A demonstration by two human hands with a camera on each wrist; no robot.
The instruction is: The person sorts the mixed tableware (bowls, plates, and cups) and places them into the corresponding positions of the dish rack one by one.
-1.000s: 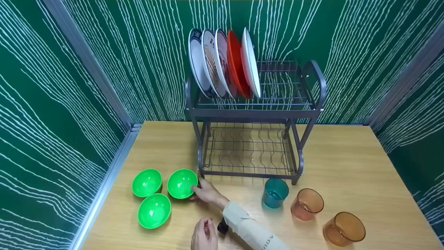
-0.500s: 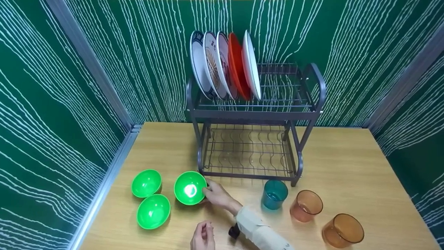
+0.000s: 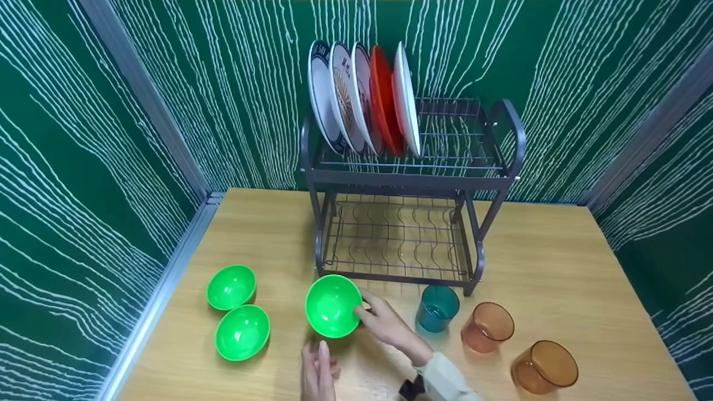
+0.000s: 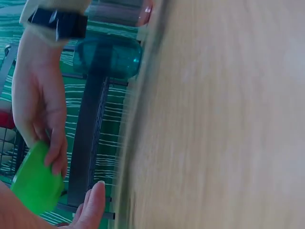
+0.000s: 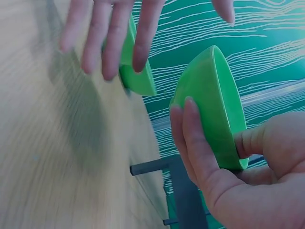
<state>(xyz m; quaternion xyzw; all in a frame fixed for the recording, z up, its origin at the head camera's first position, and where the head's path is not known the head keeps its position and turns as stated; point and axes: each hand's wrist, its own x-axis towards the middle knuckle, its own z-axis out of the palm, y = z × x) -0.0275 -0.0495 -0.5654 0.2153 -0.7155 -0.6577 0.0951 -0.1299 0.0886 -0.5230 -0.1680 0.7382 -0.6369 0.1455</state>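
Observation:
My right hand (image 3: 390, 323) grips a bright green bowl (image 3: 333, 306) by its right side, thumb inside the rim and fingers under the outer wall. In the right wrist view the bowl (image 5: 209, 105) is raised off the table. My left hand (image 3: 319, 370) is just below and left of it in the head view, fingers straight and holding nothing; in the right wrist view the left hand's fingers (image 5: 116, 38) are spread apart from the bowl. Two more green bowls, one behind (image 3: 231, 287) and one in front (image 3: 243, 332), sit at the left of the table.
A dark metal two-tier rack (image 3: 412, 181) stands at the back; several plates (image 3: 362, 100) lean upright on its top tier. Right of my arm are a teal glass (image 3: 438, 309), a pinkish-orange glass (image 3: 487, 327) and an amber glass (image 3: 545, 367). Green patterned walls (image 3: 83, 167) enclose the table.
My right hand has lifted the green bowl away from the other two and carried it rightward, toward the middle front. My left hand has straightened its fingers near it.

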